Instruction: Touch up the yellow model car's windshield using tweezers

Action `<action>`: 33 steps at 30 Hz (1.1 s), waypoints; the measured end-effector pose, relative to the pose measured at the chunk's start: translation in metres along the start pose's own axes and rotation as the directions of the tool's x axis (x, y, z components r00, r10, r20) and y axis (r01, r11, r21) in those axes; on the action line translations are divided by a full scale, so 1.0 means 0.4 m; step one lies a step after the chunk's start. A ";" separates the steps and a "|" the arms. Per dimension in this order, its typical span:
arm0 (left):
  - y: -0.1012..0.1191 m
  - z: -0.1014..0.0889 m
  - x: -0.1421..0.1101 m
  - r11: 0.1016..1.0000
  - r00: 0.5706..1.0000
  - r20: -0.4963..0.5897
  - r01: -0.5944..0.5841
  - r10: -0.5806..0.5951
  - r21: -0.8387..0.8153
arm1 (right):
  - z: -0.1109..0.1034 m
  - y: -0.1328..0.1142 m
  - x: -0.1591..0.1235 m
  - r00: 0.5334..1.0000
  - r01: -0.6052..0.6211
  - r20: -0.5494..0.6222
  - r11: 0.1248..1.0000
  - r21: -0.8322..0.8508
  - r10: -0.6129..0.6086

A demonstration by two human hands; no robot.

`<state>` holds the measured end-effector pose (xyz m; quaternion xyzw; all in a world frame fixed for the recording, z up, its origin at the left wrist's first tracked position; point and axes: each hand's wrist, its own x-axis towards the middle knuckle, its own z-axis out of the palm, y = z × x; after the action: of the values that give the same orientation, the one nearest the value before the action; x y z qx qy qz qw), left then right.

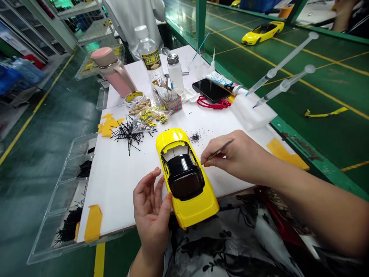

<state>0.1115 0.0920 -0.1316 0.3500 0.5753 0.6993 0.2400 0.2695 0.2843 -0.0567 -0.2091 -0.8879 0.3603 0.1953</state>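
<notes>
A yellow model car body [196,207] with a glossy black roof lies aslant at the table's near edge, one end jutting past it. My left hand [152,204] is beside its left side, palm turned up and fingers apart, the thumb touching the body. On the other side, my right hand [233,156] pinches a thin metal tool [221,149]; its working end is hidden by the fingers, close to the car's right edge. Beyond the car are a small heap of black bits [195,137] and a pile of thin black stalks [128,132].
Behind stand a pink flask [115,73], a clear bottle [150,54], a pump bottle [175,71] and a phone [211,90]. Two syringes [284,86] stick up from a white block [250,111]. A clear tray [54,207] sits at left; a green bench [317,88] borders the right.
</notes>
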 end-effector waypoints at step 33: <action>0.002 0.000 -0.001 1.000 1.000 0.016 -0.012 0.011 0.028 | 0.073 0.028 -0.130 0.950 -0.038 -0.312 0.998 -0.040 0.024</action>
<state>0.1118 0.0914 -0.1312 0.3623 0.5812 0.6896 0.2355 0.3011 0.2488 -0.0944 -0.2815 -0.8505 0.3057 0.3223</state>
